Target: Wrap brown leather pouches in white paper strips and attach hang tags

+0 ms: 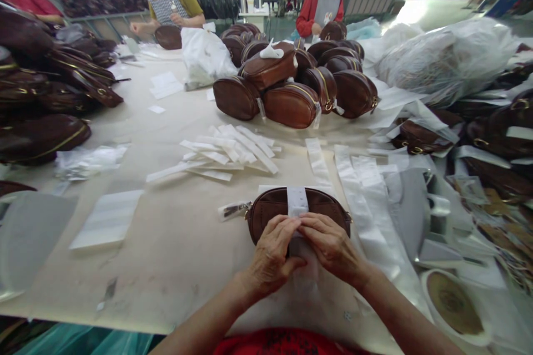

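Observation:
A small oval brown leather bag (267, 205) lies on the table right in front of me. Round its middle runs a white strip (297, 198), tissue-like in look. My left hand (275, 252) and my right hand (331, 244) meet at the bag's near side, fingers closed and fingertips pinching the strip. Their thumbs are low, the right one mostly hidden. From the bag's left end sticks out a metal clasp (234, 209) in clear wrapping. Beyond the bag lies a loose pile of white strips (233, 150).
Finished-looking brown bags (289, 104) are heaped at the table's far middle, beside a white plastic bag (206, 58). More bags (41, 136) crowd the left. At right stand a grey tape dispenser (416, 216) and a tape roll (456, 305). Co-workers stand across the table.

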The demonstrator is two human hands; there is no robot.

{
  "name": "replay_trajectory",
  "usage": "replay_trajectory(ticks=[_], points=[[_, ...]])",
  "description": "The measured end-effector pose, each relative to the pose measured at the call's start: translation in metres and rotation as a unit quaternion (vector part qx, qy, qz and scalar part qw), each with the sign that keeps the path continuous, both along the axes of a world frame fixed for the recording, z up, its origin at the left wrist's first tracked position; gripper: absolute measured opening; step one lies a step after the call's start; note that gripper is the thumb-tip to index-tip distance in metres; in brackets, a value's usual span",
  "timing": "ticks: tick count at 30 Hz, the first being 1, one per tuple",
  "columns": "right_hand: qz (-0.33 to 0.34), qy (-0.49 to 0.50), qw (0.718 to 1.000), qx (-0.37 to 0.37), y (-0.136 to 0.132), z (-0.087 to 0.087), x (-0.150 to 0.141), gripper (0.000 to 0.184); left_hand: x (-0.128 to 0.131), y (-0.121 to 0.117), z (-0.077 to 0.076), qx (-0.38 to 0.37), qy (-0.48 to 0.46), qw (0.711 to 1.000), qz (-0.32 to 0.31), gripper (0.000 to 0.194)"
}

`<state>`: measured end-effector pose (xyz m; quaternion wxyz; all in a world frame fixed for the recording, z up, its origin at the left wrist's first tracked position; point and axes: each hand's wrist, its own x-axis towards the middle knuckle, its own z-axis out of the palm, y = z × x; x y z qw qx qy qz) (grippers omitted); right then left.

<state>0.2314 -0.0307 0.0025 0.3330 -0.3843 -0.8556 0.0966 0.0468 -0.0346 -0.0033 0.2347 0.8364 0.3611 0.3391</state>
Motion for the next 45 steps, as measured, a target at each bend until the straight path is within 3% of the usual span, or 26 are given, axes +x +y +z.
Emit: replay_trajectory(ticks=[8, 16, 21, 24, 29, 35, 40, 45], points=[[0.021, -0.001, 0.995, -0.093, -0.011, 0.004, 0.009, 0.039, -0.005, 0.004, -0.006, 0.061, 0.033, 0.997, -0.019, 0.046], [0.007, 0.028, 0.997, -0.070, -0.017, -0.002, 0.010, 0.030, -0.007, 0.008, -0.007, 0.170, 0.137, 0.972, -0.081, 0.045], [0.067, -0.060, 0.989, -0.115, -0.024, 0.014, 0.021, 0.062, -0.017, 0.014, 0.003, 0.196, 0.218, 0.944, -0.152, 0.049], [0.085, -0.103, 0.985, -0.109, -0.021, 0.017, 0.026, 0.064, -0.021, 0.020, 0.004, 0.235, 0.233, 0.929, -0.163, 0.041], [0.050, -0.113, 0.992, 0.009, -0.016, 0.001, 0.022, 0.039, -0.016, 0.018, -0.005, 0.319, 0.249, 0.907, -0.116, 0.036], [0.022, -0.089, 0.990, 0.111, -0.024, -0.035, 0.014, 0.031, -0.006, 0.006, -0.019, 0.377, 0.256, 0.887, -0.072, 0.037], [-0.016, -0.089, 0.989, 0.119, -0.027, -0.055, 0.012, 0.031, -0.005, 0.005, -0.023, 0.377, 0.261, 0.887, -0.065, 0.044], [-0.005, -0.141, 0.988, 0.066, -0.026, -0.049, 0.016, 0.034, -0.013, 0.011, -0.044, 0.402, 0.226, 0.886, -0.051, 0.044]])
